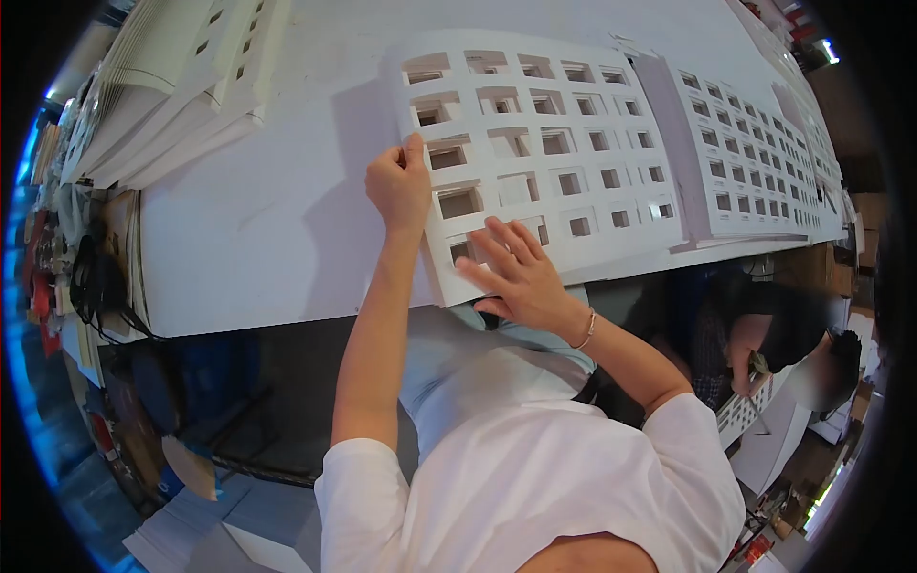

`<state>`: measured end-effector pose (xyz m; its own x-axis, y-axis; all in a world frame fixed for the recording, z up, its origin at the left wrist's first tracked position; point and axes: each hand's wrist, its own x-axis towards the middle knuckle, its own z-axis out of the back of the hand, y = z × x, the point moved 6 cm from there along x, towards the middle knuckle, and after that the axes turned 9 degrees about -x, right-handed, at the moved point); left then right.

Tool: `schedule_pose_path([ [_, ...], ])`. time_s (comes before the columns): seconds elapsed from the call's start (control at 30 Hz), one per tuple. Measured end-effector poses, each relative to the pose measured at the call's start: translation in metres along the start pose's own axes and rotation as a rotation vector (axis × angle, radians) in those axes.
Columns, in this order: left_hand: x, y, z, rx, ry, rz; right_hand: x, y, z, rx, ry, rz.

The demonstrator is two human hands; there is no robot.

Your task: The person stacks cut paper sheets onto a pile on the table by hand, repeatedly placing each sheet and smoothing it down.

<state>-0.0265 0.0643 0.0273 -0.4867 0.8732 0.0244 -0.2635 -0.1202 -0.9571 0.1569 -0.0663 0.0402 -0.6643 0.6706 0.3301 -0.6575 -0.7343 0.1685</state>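
A stack of white card sheets (pixel 530 179) with rows of rectangular cut-out windows lies before me at the table's front edge. My left hand (pixel 399 186) is closed at the left edge of the stack, the thumb pointing up along the top sheet and the fingers curled at its side. Over the near part of the same stack is my right hand (pixel 521 279), its fingers spread and nothing held in them. Whether its fingertips press on the card is hard to tell.
The stack lies on a white table (pixel 239 229). More windowed sheets (pixel 735 153) are piled to the right, and tall stacks of white card (pixel 181 91) stand at the back left. Another person (pixel 764 329) bends over similar card at the right. Below left are white boards (pixel 224 520).
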Motion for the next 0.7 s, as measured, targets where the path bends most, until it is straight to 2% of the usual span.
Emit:
schedule_pose_path([
  [0.1, 0.002, 0.001, 0.001, 0.073, 0.069, 0.043, -0.003, 0.006, -0.010, -0.031, 0.052, -0.001],
  [0.2, -0.005, -0.031, 0.008, 0.074, -0.084, -0.232, -0.002, 0.006, -0.010, -0.039, 0.092, -0.005],
  [0.3, 0.013, -0.061, -0.007, 0.362, -0.022, -0.658, -0.001, 0.006, -0.010, -0.013, 0.122, -0.021],
  [0.4, 0.029, -0.081, -0.040, 0.560, 0.123, -0.801, -0.002, 0.008, -0.011, -0.005, 0.140, -0.053],
  [0.6, 0.077, -0.001, -0.082, 0.886, 0.275, -0.534, -0.006, 0.014, -0.019, 0.101, 0.083, -0.151],
  [0.7, 0.082, 0.006, -0.086, 0.937, 0.291, -0.537, -0.003, 0.014, -0.022, 0.056, 0.086, -0.138],
])
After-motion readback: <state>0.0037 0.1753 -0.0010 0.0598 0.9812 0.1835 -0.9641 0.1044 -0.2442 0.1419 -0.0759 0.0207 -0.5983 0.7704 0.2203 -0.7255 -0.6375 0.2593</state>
